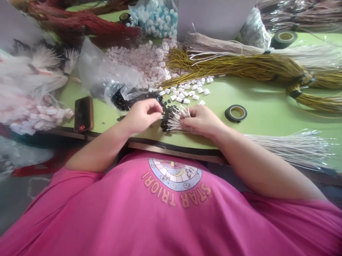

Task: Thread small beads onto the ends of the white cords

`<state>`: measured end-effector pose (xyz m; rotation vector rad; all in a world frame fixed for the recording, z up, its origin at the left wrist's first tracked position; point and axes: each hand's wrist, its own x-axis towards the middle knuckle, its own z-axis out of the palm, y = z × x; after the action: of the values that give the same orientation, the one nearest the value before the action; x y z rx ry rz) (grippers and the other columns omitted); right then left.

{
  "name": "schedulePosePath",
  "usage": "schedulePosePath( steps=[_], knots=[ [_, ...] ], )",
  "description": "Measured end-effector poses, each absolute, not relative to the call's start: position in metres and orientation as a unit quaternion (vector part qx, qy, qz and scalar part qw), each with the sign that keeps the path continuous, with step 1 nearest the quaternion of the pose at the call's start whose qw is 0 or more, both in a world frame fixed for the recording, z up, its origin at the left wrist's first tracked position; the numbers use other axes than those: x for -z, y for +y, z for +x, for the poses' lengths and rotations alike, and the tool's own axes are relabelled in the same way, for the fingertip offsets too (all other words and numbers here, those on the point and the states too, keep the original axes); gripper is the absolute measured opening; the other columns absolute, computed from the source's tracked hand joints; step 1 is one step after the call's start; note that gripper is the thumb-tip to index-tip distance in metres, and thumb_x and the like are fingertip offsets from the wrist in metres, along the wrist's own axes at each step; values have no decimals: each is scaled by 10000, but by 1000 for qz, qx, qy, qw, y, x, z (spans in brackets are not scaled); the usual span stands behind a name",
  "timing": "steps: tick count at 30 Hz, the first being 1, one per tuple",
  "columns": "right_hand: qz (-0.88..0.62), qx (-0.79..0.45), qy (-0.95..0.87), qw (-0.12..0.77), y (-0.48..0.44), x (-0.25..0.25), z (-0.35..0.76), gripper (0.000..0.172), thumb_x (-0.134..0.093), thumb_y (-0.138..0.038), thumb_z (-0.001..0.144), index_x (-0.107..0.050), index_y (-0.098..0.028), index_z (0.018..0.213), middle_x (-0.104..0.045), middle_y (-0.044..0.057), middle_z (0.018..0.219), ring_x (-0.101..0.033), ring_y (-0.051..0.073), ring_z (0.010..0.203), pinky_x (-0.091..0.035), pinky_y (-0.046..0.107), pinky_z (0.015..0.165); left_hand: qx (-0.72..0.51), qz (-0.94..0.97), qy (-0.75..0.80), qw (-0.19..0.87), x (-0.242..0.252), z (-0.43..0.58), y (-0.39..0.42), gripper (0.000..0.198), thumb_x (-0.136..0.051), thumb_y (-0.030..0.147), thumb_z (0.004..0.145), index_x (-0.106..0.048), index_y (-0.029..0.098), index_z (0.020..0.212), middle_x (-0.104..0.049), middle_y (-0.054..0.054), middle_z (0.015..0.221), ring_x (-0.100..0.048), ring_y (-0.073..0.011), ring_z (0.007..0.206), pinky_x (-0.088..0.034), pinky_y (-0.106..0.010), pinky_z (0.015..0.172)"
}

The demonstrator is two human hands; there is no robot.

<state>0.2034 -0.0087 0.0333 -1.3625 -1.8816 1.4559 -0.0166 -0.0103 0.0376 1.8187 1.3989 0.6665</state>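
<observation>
My right hand (202, 121) is closed around a bundle of thin white wires (175, 120), near their left ends. Small black connectors (166, 119) crowd those wire tips, and the rest of the bundle runs right under my forearm. Just left of the tips is my left hand (143, 115), thumb and fingers brought together in a pinch; whatever lies between them is too small to make out. Loose black connector pieces (158, 98) lie behind my left hand, partly hidden by it. Small white connectors (186, 91) are scattered beyond both hands.
A phone (84, 114) lies at left beside heaped white-ended wire bundles (27, 99). A clear plastic bag (105, 72) stands behind my left hand. Rolls of black tape (236, 113) and yellow wire bundles (247, 69) are at right. The table's front edge (147, 144) is close to my body.
</observation>
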Motion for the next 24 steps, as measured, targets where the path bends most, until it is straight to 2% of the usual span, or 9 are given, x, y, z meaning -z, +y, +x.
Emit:
schedulePosePath(
  steps=[2, 5, 12, 16, 19, 21, 24],
  knots=[
    [-491, -518, -673, 191, -8, -33, 204, 95, -507, -224, 638, -549, -152, 593, -442, -33, 509, -392, 82, 482, -294, 230, 470, -266, 681, 496, 469, -32, -3, -18, 97, -627, 224, 718, -606, 155, 783, -628, -21, 757, -576, -132, 701, -466, -285, 684],
    [-482, -518, -683, 182, -8, -35, 205, 99, -498, -222, 650, -524, -158, 578, -425, -41, 493, -374, 74, 466, -279, 229, 459, -297, 637, 483, 521, -19, 10, -20, 176, -652, 223, 701, -642, 148, 860, -660, -39, 821, -607, -137, 751, -493, -296, 728],
    [-469, -513, -698, 171, -7, -35, 204, 107, -499, -220, 666, -528, -158, 584, -439, -39, 509, -380, 68, 467, -285, 226, 463, -328, 625, 515, 487, -12, 16, -17, 123, -644, 192, 700, -679, 154, 812, -692, -34, 818, -620, -134, 733, -500, -290, 737],
    [-471, -514, -698, 164, -6, -34, 204, 126, -500, -220, 671, -506, -162, 559, -426, -41, 480, -370, 67, 446, -281, 232, 461, -321, 629, 539, 460, -13, 16, -16, 131, -641, 244, 725, -664, 157, 820, -679, -25, 759, -590, -123, 648, -487, -277, 662],
    [-476, -514, -696, 159, -5, -34, 205, 146, -508, -225, 675, -507, -161, 543, -424, -40, 459, -364, 68, 437, -278, 239, 463, -315, 678, 533, 398, -11, 14, -17, 140, -612, 256, 760, -659, 163, 854, -675, -36, 823, -598, -139, 729, -476, -284, 712],
    [-480, -514, -694, 156, -4, -33, 205, 157, -510, -234, 681, -521, -160, 544, -423, -40, 448, -364, 69, 433, -279, 243, 467, -295, 744, 510, 315, -10, 14, -19, 146, -577, 268, 795, -662, 165, 854, -663, -48, 852, -591, -152, 790, -458, -289, 749],
    [-481, -512, -695, 154, -4, -33, 206, 164, -508, -253, 689, -538, -159, 557, -434, -38, 455, -377, 73, 439, -287, 243, 477, -229, 825, 481, 188, -11, 14, -23, 181, -528, 270, 825, -671, 158, 824, -652, -64, 817, -565, -167, 775, -431, -301, 728]
  ],
)
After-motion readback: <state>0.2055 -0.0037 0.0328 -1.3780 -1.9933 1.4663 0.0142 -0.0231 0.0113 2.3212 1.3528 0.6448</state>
